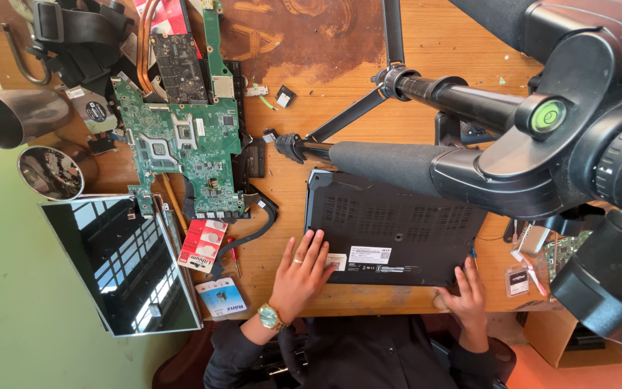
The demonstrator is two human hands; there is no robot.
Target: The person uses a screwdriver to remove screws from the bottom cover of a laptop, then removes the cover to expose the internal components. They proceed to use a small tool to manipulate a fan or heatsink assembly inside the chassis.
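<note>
Nearest the body, the left hand (302, 272) lies flat on the near-left corner of the upturned black laptop (390, 230), fingers spread and gripping nothing — the right hand (467, 292) rests at the near-right edge, fingers loosely apart. The step looks like steadying the case on the worktop (340, 72); getting inside would call for a tool. Beyond lie a green circuit board (181, 144) and a tripod (412, 94).

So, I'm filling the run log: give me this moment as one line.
left hand: flat on black laptop base | right hand: on its near edge | green circuit board: left, apart
</note>
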